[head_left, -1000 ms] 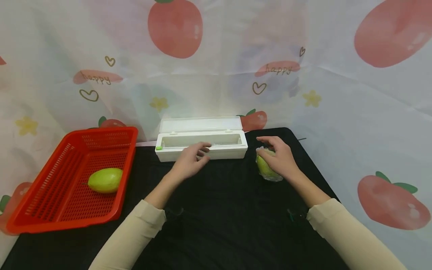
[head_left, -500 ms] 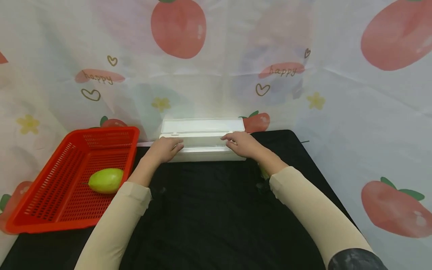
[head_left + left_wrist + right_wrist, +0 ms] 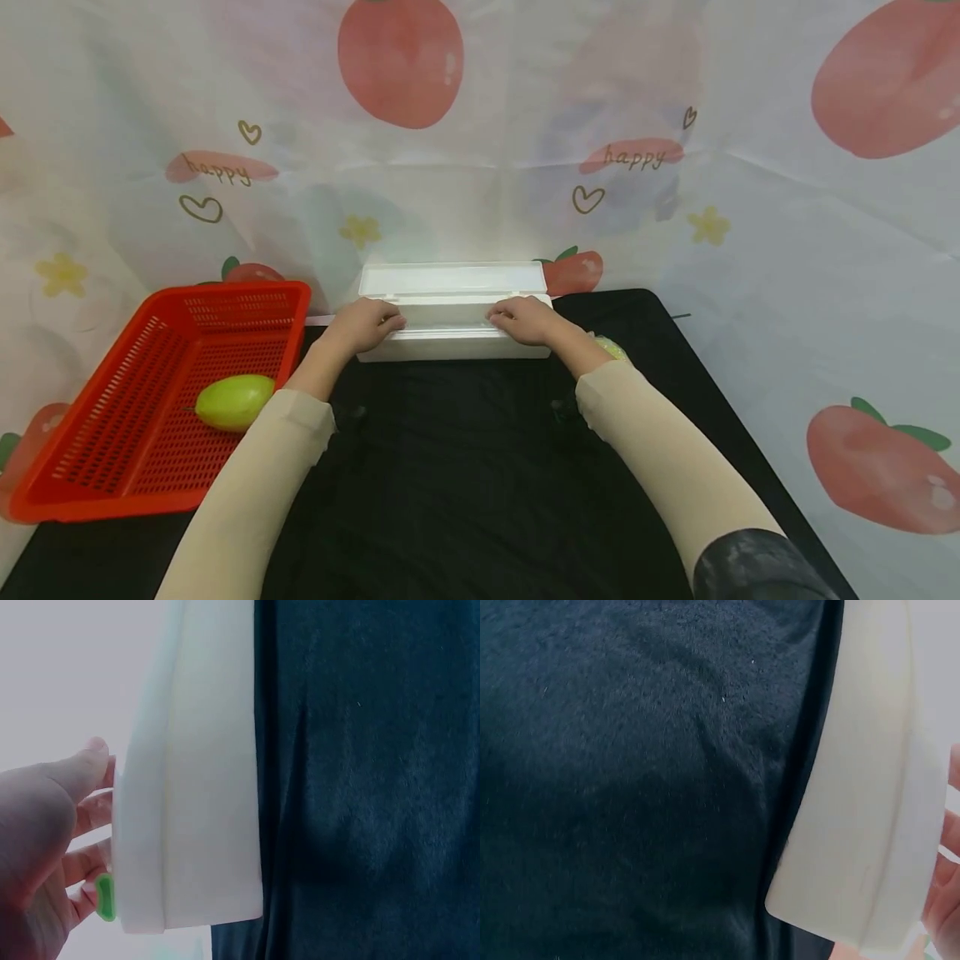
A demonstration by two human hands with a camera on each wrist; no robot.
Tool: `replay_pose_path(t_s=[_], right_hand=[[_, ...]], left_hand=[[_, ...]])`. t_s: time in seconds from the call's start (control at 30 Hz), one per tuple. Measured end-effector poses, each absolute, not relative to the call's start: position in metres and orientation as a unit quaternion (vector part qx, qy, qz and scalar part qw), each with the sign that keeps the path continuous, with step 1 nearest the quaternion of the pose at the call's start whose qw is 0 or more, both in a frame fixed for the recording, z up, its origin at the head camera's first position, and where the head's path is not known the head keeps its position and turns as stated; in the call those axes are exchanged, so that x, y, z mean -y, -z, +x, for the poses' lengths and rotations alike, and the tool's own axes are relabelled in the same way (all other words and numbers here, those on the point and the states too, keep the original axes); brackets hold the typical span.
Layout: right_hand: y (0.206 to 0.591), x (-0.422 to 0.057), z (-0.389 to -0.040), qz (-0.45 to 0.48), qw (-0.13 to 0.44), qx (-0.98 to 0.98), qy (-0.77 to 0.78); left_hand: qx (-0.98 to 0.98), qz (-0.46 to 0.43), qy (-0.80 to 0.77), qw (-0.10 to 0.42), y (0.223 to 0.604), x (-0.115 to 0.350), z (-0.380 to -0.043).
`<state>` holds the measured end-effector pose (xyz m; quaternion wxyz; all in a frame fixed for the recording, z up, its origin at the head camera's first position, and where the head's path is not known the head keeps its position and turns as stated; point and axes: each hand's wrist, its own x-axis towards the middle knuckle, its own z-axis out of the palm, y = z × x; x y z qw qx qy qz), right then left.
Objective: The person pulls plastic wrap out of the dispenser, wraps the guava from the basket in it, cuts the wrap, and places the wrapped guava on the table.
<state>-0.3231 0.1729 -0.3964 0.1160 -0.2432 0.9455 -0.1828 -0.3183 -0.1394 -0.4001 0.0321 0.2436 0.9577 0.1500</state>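
A long white film-dispenser box (image 3: 453,348) stands at the back of the table, its lid (image 3: 453,277) raised against the backdrop. My left hand (image 3: 363,323) is over the box's left end, thumb and fingers bent at the opening. At the right end, my right hand (image 3: 525,321) has its fingertips dipped into the opening. Whether either hand pinches clear film I cannot tell. The left wrist view shows a small green slider (image 3: 106,898) by the left fingers. Behind the right forearm a film-wrapped green fruit (image 3: 612,347) shows partly.
To the left stands a red plastic basket (image 3: 112,507) with one green fruit (image 3: 235,402) lying in it. Black cloth (image 3: 450,467) covers the table. A backdrop printed with fruits (image 3: 480,192) rises directly behind the box.
My right hand has left the wrapped fruit and moved left to the box. The left hand has shifted left to the box's other end. Both hands' fingers have since lowered and bent more.
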Motion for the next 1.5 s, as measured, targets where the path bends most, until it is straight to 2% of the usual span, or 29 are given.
replay_pose_path(t_s=[0.27, 0.4, 0.63, 0.8, 1.0, 1.17, 1.5], right_hand=[[0.402, -0.164, -0.328, -0.214, 0.119, -0.945, 0.218], [0.404, -0.157, -0.328, -0.195, 0.118, -0.942, 0.246], [0.408, -0.133, -0.328, -0.141, 0.061, -0.967, 0.205], [0.408, -0.137, -0.331, -0.220, 0.022, -0.963, 0.152], [0.398, -0.150, -0.343, -0.319, 0.078, -0.940, 0.097], [0.387, -0.153, -0.348, -0.321, 0.108, -0.940, 0.046], [0.385, -0.170, -0.346, -0.302, 0.073, -0.950, 0.036]], left_hand=[[-0.951, 0.268, -0.153, 0.007, 0.399, 0.147, -0.318], [-0.958, 0.251, -0.138, -0.013, 0.406, 0.146, -0.320], [-0.968, 0.213, -0.123, -0.046, 0.416, 0.143, -0.319], [-0.959, 0.244, -0.144, -0.022, 0.415, 0.149, -0.321], [-0.944, 0.288, -0.159, -0.002, 0.408, 0.156, -0.320], [-0.944, 0.285, -0.165, 0.009, 0.405, 0.157, -0.320], [-0.942, 0.298, -0.155, -0.001, 0.405, 0.161, -0.320]])
